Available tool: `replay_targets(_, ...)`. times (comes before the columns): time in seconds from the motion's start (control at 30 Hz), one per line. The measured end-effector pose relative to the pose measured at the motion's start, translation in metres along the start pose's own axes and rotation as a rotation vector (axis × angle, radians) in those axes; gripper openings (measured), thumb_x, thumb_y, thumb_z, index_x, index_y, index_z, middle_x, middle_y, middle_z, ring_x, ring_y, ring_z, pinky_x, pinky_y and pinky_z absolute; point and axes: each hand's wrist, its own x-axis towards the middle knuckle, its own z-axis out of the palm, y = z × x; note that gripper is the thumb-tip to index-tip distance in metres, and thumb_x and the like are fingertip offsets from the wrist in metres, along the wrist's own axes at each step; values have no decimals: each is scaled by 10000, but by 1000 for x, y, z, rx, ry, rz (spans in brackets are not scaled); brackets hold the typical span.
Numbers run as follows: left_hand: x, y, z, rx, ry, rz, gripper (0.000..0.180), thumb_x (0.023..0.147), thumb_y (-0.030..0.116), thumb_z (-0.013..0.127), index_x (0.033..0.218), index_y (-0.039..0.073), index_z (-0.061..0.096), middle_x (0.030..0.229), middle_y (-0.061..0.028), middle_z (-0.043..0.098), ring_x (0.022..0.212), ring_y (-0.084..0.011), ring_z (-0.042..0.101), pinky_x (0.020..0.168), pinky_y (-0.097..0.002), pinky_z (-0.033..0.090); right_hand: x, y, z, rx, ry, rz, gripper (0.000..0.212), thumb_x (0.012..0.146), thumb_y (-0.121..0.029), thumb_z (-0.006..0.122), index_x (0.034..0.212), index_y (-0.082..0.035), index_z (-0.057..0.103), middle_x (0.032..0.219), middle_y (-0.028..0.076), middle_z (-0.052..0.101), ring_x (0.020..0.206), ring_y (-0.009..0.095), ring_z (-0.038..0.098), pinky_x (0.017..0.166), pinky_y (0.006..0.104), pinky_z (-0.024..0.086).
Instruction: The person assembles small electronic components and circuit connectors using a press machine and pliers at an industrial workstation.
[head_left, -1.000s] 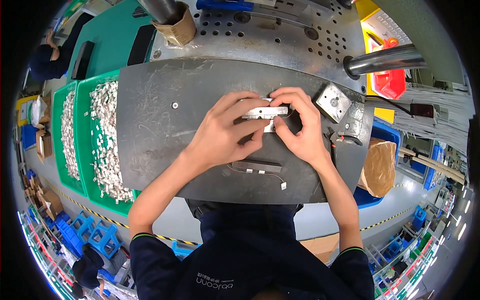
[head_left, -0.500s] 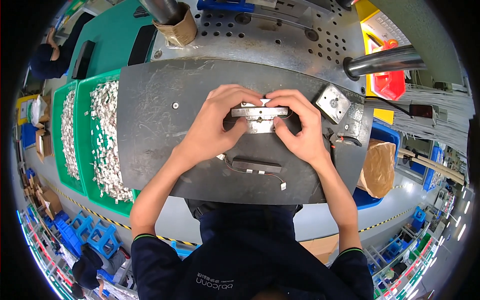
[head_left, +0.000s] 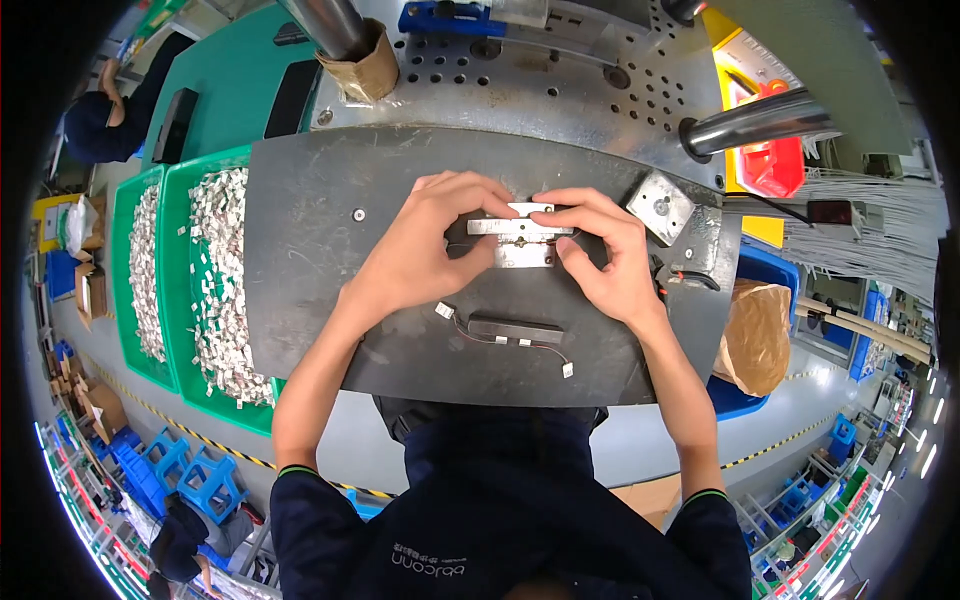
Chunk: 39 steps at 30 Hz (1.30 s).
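Note:
A small silver metal jig (head_left: 523, 257) with a raised crossbar lies on the dark grey board, between my hands. My left hand (head_left: 425, 235) grips its left side, fingertips at the far edge and thumb by the crossbar. My right hand (head_left: 612, 245) curls around the right side, its index fingertip on the far part and its thumb at the right end. Thin wire shows faintly beside the jig; its ends are hidden by my fingers. Nearer me lies a black bar (head_left: 515, 329) with a thin cable (head_left: 545, 348) carrying small white connectors.
Green bins (head_left: 178, 375) full of small white connectors stand at the left. To the right are a square metal block (head_left: 660, 207) and dark-handled pliers (head_left: 693, 279). Behind rises a perforated steel plate (head_left: 560, 110) with metal posts. A brown paper bag (head_left: 755, 335) sits in a blue bin.
My right thumb and fingers have shifted slightly to the right along the jig, and its thumb has drawn off the near plate. My left hand keeps its hold. The view has shifted slightly.

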Motion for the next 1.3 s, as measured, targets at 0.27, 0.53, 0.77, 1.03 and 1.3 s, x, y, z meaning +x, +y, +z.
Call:
replay_targets(0.27,8,10,4,168,55,133,175,814,53,827,974,14,769,1040,-114,780,971,-324,716,908,-417,544,8,-18,9,-267,-2,-30,183,841,8,782,1015,-17,731,1187,115,755,1070,342,678,981,422,525)
replay_targets(0.53,12,17,9,336,107,150,124,840,43,758,955,-4,761,982,-133,763,898,-356,693,848,-458,549,13,-18,16,-319,17,-109,130,858,52,709,985,50,682,1076,209,729,1036,412,659,986,472,496)
replay_targets(0.77,16,39,2,329,37,27,288,901,169,784,1127,-9,762,1284,-216,705,1167,-379,677,1034,-453,543,-46,-38,-20,-438,255,-51,784,903,-212,791,1583,-94,419,1573,236,436,1467,437,398,1197,519,334)
replay_targets(1.03,111,47,88,374,-41,396,670,824,156,828,1430,-2,591,1494,-199,565,1392,-402,507,1185,-465,426,-156,10,-51,-759,308,262,614,911,-299,793,1469,-139,591,1557,172,477,1489,396,384,1211,548,237)
replay_targets(1.3,135,54,96,372,-155,183,605,570,261,912,1062,-49,743,1050,-183,727,998,-363,710,931,-433,586,-165,17,-44,-277,650,157,523,973,-41,714,1436,-47,470,1293,157,572,999,216,542,902,359,465)
